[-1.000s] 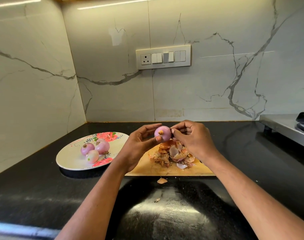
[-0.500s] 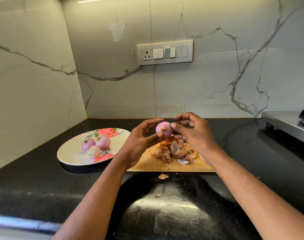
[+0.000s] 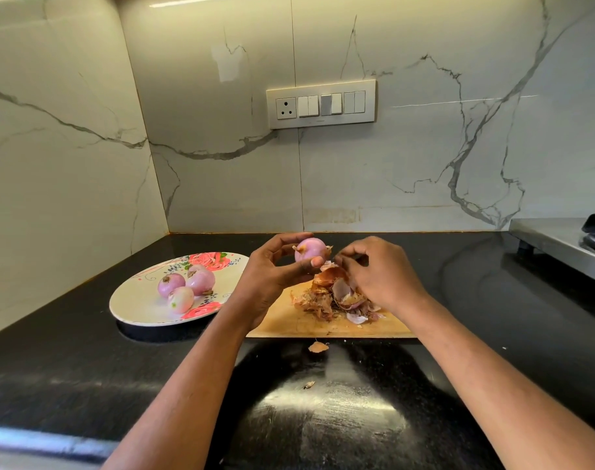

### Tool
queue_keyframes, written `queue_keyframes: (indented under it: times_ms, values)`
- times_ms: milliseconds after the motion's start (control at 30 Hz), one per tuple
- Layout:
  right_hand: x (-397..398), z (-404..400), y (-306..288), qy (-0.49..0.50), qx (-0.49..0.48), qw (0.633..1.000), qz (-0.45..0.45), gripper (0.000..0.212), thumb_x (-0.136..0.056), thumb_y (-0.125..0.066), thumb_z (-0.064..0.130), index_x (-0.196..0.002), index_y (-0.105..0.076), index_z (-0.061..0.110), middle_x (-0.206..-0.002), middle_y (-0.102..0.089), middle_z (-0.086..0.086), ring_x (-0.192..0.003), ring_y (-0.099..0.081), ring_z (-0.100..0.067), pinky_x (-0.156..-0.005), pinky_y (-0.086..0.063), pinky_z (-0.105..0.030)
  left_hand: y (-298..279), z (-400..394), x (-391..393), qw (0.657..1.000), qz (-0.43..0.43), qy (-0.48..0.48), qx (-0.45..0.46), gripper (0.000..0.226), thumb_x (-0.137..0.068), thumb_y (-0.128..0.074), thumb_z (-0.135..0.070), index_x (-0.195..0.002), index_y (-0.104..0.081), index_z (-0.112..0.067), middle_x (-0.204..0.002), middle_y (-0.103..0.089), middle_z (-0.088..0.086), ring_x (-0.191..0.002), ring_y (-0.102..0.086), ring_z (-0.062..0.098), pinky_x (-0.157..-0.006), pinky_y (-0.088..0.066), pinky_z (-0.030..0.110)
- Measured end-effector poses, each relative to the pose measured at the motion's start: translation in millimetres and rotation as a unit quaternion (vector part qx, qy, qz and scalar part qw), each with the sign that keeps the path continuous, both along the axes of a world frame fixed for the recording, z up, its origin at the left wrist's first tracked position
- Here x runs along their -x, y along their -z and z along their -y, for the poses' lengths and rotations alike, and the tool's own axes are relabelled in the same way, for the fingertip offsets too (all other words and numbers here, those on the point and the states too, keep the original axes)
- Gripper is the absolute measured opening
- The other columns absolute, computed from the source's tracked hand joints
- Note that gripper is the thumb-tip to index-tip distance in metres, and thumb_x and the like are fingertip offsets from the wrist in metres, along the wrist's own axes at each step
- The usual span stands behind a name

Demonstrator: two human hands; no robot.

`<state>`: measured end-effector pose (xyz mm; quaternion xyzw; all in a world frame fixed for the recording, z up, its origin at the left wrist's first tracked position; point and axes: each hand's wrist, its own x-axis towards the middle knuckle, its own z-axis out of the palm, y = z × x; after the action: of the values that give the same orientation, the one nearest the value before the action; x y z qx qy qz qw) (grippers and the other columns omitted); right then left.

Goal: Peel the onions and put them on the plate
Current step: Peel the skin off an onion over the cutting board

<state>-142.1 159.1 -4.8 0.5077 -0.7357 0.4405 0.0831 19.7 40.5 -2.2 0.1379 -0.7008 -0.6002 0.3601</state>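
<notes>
My left hand (image 3: 272, 276) grips a small pink peeled onion (image 3: 310, 251) between thumb and fingers, above the far end of the wooden cutting board (image 3: 289, 325). A scrap of brown skin still clings to the onion's right side. My right hand (image 3: 377, 273) is just to the right of it, fingers curled and pinching at loose skin over the heap of peels (image 3: 333, 296). Three peeled onions (image 3: 187, 284) lie together on the flowered white plate (image 3: 136, 300) at the left.
The black counter (image 3: 323, 412) carries a couple of stray peel bits (image 3: 318, 347) in front of the board. Marble walls close the back and left corner, with a switch panel (image 3: 321, 104). A steel stove edge (image 3: 560, 242) juts in at the right.
My right hand has drawn away from the onion to the right and down toward the peel heap. My left hand has turned the onion slightly and keeps holding it.
</notes>
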Motion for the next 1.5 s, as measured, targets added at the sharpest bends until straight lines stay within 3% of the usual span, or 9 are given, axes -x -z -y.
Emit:
queue_keyframes:
  times_ms: [167, 267, 433, 533, 667, 733, 933, 1267, 1500]
  values:
    - [3, -2, -4, -0.017, 0.053, 0.997, 0.060, 0.011, -0.096, -0.069, 0.027, -0.105, -0.075, 0.026, -0.101, -0.073, 0.012, -0.094, -0.067, -0.006, -0.076, -0.048, -0.013, -1, 0, -1, 0.999, 0.015, -0.020, 0.032, 0.059, -0.067, -0.081, -0.032, -0.123, -0.068, -0.023, -0.121, -0.067, 0.000, -0.106, -0.067, 0.017, -0.082, -0.059, 0.030]
    - [-3, -2, -10, -0.095, 0.093, 0.974, 0.182, 0.014, -0.094, -0.070, 0.035, -0.102, -0.076, 0.025, -0.096, -0.076, 0.008, -0.094, -0.071, -0.009, -0.089, -0.058, -0.032, -1, 1, 0, 0.999, 0.021, -0.019, 0.040, 0.061, -0.067, -0.081, -0.034, -0.125, -0.067, -0.022, -0.120, -0.068, 0.002, -0.104, -0.068, 0.018, -0.080, -0.056, 0.030]
    - [-7, 0, -8, -0.162, 0.087, 0.941, 0.284, 0.013, -0.093, -0.071, 0.012, -0.105, -0.075, 0.015, -0.097, -0.079, -0.004, -0.095, -0.075, -0.021, -0.094, -0.057, -0.053, 2, 4, 2, 0.999, 0.015, -0.008, 0.030, 0.067, -0.060, -0.087, -0.040, -0.122, -0.071, -0.023, -0.124, -0.068, 0.004, -0.121, -0.062, 0.022, -0.105, -0.052, 0.047]
    - [-6, 0, -9, -0.168, 0.102, 0.927, 0.319, 0.013, -0.091, -0.071, 0.005, -0.103, -0.074, 0.012, -0.095, -0.078, -0.007, -0.093, -0.076, -0.024, -0.089, -0.061, -0.043, 2, 5, 1, 1.000, 0.003, -0.002, 0.018, 0.063, -0.058, -0.088, -0.042, -0.118, -0.074, -0.027, -0.127, -0.067, 0.003, -0.125, -0.059, 0.024, -0.109, -0.048, 0.054]
    - [0, -1, -4, -0.040, 0.021, 0.993, 0.107, 0.013, -0.093, -0.071, 0.012, -0.099, -0.076, 0.022, -0.090, -0.075, 0.011, -0.081, -0.070, -0.003, -0.073, -0.051, -0.005, 0, 4, 0, 1.000, -0.002, -0.007, 0.009, 0.063, -0.057, -0.087, -0.041, -0.118, -0.074, -0.030, -0.128, -0.066, 0.003, -0.127, -0.057, 0.026, -0.107, -0.050, 0.052]
    - [-1, -2, -4, -0.023, 0.010, 0.997, 0.070, 0.013, -0.094, -0.070, 0.017, -0.101, -0.077, 0.026, -0.095, -0.075, 0.013, -0.085, -0.067, 0.001, -0.069, -0.045, 0.000, 0, 4, 1, 1.000, 0.001, -0.016, 0.010, 0.062, -0.059, -0.087, -0.038, -0.119, -0.073, -0.030, -0.128, -0.066, 0.001, -0.127, -0.057, 0.024, -0.106, -0.051, 0.049]
    - [-6, 0, -10, -0.159, 0.086, 0.959, 0.218, 0.019, -0.091, -0.075, 0.027, -0.110, -0.074, 0.024, -0.097, -0.078, 0.002, -0.093, -0.075, -0.014, -0.091, -0.060, -0.043, 2, 5, 2, 0.999, 0.023, -0.018, 0.036, 0.057, -0.070, -0.086, -0.026, -0.125, -0.071, -0.028, -0.125, -0.069, -0.003, -0.120, -0.062, 0.014, -0.098, -0.056, 0.035]
    - [-10, 0, -8, -0.170, 0.098, 0.962, 0.192, 0.015, -0.087, -0.079, 0.020, -0.101, -0.075, 0.022, -0.092, -0.078, 0.002, -0.090, -0.075, -0.013, -0.087, -0.061, -0.046, 2, 4, 2, 0.998, 0.019, -0.010, 0.051, 0.051, -0.078, -0.083, -0.013, -0.125, -0.070, -0.025, -0.120, -0.070, -0.006, -0.113, -0.066, 0.009, -0.088, -0.058, 0.024]
    - [-8, -1, -8, -0.154, 0.124, 0.960, 0.200, 0.014, -0.086, -0.076, 0.005, -0.089, -0.076, 0.019, -0.088, -0.078, -0.002, -0.087, -0.076, -0.018, -0.087, -0.061, -0.046, 2, 3, 2, 0.999, 0.017, -0.013, 0.041, 0.059, -0.060, -0.088, -0.043, -0.116, -0.075, -0.035, -0.126, -0.068, -0.003, -0.128, -0.056, 0.021, -0.110, -0.046, 0.055]
